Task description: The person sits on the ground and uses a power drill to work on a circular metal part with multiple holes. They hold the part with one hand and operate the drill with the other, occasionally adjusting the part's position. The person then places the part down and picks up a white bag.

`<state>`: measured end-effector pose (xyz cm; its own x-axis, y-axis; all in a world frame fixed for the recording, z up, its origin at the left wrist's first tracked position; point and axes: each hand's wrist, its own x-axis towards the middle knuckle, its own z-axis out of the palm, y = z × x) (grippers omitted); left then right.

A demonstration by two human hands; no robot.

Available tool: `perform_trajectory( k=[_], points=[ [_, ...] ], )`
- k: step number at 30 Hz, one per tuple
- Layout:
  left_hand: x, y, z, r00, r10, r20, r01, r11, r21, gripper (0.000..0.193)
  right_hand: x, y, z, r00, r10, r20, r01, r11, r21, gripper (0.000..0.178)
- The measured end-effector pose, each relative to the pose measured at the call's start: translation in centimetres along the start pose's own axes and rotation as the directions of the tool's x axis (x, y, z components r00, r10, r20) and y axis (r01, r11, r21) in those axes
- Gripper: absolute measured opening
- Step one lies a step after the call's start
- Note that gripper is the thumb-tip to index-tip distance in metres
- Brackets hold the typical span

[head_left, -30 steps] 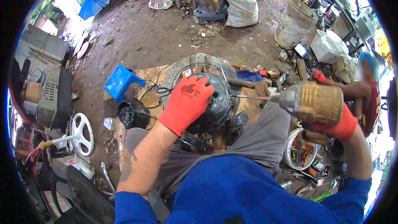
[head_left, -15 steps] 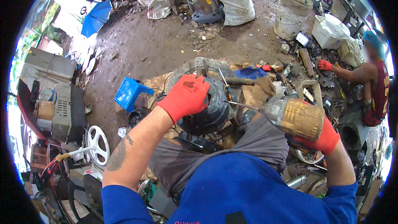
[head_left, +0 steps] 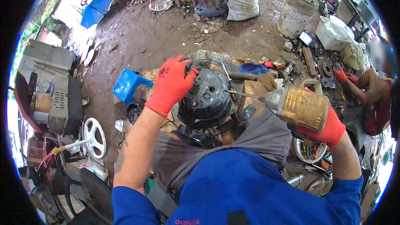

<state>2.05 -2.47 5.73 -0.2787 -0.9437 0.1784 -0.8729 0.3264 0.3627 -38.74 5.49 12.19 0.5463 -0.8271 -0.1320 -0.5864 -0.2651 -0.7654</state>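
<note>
The left hand (head_left: 170, 85), in a red glove, bends its fingers over the upper left edge of a black round thing (head_left: 205, 110); I can't tell how hard it holds. The right hand (head_left: 331, 127), also in red, is wrapped around a big, dirty yellow power tool (head_left: 302, 106). Its long, thin bit (head_left: 246, 95) points left at the side of the black round thing, but I can't tell if they touch.

Just now the left hand has slid up and left, so more of the top, with its holes and pale marks, can be seen. The black round thing sits in front of the person, near the knees.

The left glove has dark print on its back, and the blue shirt (head_left: 239, 187) has pink letters. The pale marks are too small to read.

Farther out are 1 blue stool (head_left: 127, 85) on the left and a co-worker's red-gloved hand (head_left: 339, 74) on the right.
</note>
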Motion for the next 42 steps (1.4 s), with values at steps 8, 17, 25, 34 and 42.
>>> perform_trajectory(
  k=[8,17,25,34,42],
  points=[
    [-1.9,-0.1,1.0,0.946,0.277,0.167,-0.297,0.949,0.111,0.034,1.0,-2.3,0.4,0.998,0.070,-0.001,-0.069,0.984,0.164,0.054],
    [0.1,1.7,2.2,0.790,0.534,0.301,-0.607,0.749,0.266,0.031,1.8,-2.1,0.4,0.999,-0.042,0.003,0.042,0.997,-0.069,0.048],
    [0.5,1.3,2.7,0.855,0.439,0.276,-0.512,0.797,0.319,0.031,2.8,-3.6,0.3,0.999,-0.024,0.025,0.023,0.999,0.045,0.054],
    [-0.4,-0.2,2.4,0.956,0.293,0.019,-0.291,0.953,-0.091,0.027,1.6,-1.4,0.1,0.999,-0.034,0.028,0.038,0.985,-0.168,0.057],
    [-0.6,-1.0,1.3,0.898,0.374,0.233,-0.389,0.921,0.021,0.027,1.7,-1.1,0.4,0.987,-0.162,0.004,0.160,0.975,-0.154,0.061]
  ],
)
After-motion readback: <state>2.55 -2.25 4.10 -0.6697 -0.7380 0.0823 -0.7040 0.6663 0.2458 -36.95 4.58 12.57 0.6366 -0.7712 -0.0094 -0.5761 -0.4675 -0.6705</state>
